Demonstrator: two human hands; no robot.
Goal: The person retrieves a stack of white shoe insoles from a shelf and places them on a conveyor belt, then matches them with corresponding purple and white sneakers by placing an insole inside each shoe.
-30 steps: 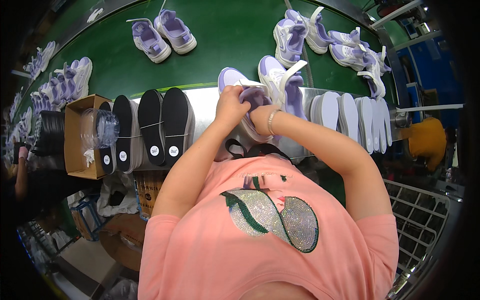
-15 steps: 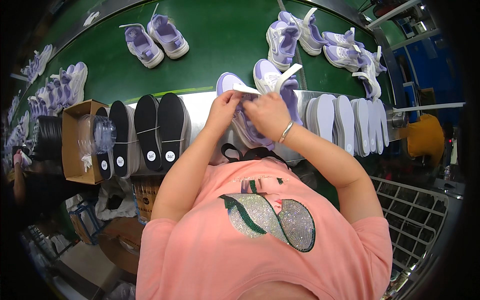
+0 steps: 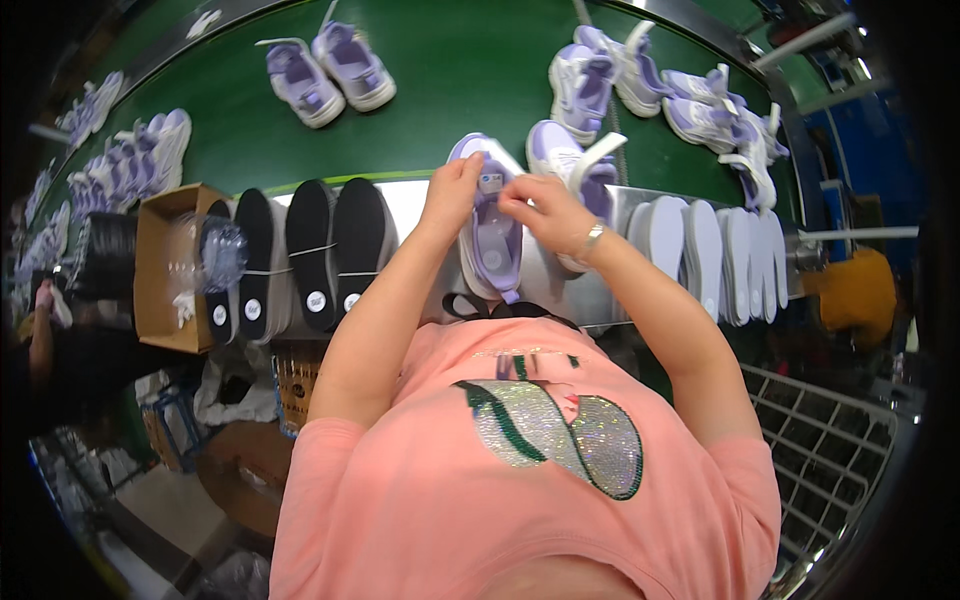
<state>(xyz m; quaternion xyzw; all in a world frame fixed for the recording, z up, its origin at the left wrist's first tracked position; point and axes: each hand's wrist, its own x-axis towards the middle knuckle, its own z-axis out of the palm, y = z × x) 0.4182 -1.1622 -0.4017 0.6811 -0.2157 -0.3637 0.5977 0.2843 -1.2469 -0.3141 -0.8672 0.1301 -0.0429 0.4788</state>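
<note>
A white and lilac sneaker [image 3: 492, 240] stands in front of me, toe pointing away, its opening facing up. My left hand [image 3: 452, 200] is closed at the left side of its tongue, thumb and fingers pinching the edge. The tongue's inner face, with a small label [image 3: 490, 183], shows between my hands. My right hand [image 3: 550, 212] has its fingers curled at the right edge of the opening; whatever they pinch is too small to make out. Just beyond that hand stands a second sneaker [image 3: 556, 148], its white strap [image 3: 600, 153] sticking up.
Banded stacks of black insoles [image 3: 312, 250] and an open cardboard box [image 3: 160, 270] with clear plastic lie left. White insole stacks [image 3: 665, 250] line the right. More sneakers [image 3: 355, 65] stand on the green surface [image 3: 450, 70]. A wire rack [image 3: 820, 440] is lower right.
The strap that lay across the near sneaker is turned aside, and its tongue and inside now show. My right hand has moved off the opening to its right edge. The view has shifted slightly.
</note>
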